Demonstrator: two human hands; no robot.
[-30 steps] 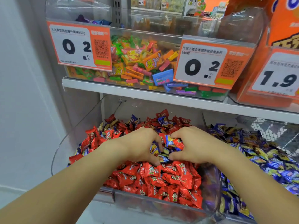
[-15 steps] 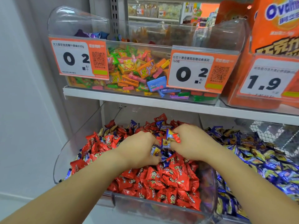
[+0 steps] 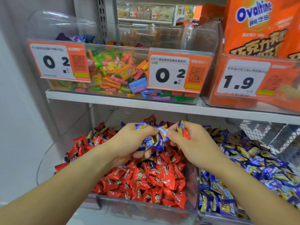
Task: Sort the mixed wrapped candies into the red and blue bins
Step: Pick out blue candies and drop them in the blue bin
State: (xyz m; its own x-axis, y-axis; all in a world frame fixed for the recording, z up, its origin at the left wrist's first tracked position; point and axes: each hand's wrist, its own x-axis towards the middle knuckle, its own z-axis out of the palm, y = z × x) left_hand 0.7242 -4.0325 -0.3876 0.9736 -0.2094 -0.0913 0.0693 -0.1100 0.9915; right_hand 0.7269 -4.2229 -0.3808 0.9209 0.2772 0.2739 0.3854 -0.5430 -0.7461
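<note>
A clear bin (image 3: 146, 207) on the lower shelf is heaped with red wrapped candies (image 3: 146, 179), with some blue ones mixed in at the back. Right of it, a second clear bin (image 3: 211, 218) is full of blue wrapped candies (image 3: 253, 172). Both hands are raised just above the red heap. My left hand (image 3: 129, 142) grips a bunch of blue candies (image 3: 154, 140). My right hand (image 3: 191, 143) grips a few more, one wrapper (image 3: 182, 129) partly red. The two hands nearly touch.
The white shelf (image 3: 162, 107) above carries a clear bin of multicoloured candies (image 3: 113, 73) with orange price tags (image 3: 177, 72), and orange Ovaltine packs (image 3: 259, 30) at right. A wire basket (image 3: 267, 133) sits behind the blue bin. A pale wall (image 3: 19, 111) stands at left.
Both hands have lifted out of the red heap, bringing up a bunch of blue candies. The camera has tilted up slightly.
</note>
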